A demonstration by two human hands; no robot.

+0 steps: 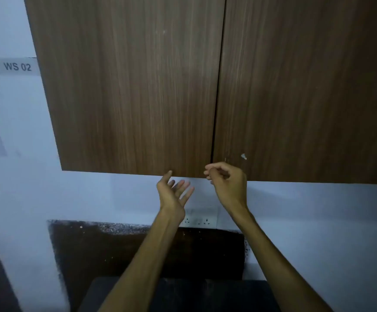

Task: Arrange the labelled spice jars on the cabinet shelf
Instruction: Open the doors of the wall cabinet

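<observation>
On the far left wall hangs a "WS 02" sign (pixel 17 66). The wooden wall cabinet (pixel 138 86) has both doors shut, so no spice jars show. Under its bottom edge, the left hand (pixel 174 194) spreads its fingers wide, empty. Just right, the right hand (pixel 228 185) curls its fingers loosely at the door seam, holding nothing. A socket plate (pixel 202 218) lies below.

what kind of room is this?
Probably a kitchen or pantry workstation: closed wooden wall cabinet, dark speckled stone counter below, wall sockets, and a "WS 02" sign. No jars in view.
</observation>
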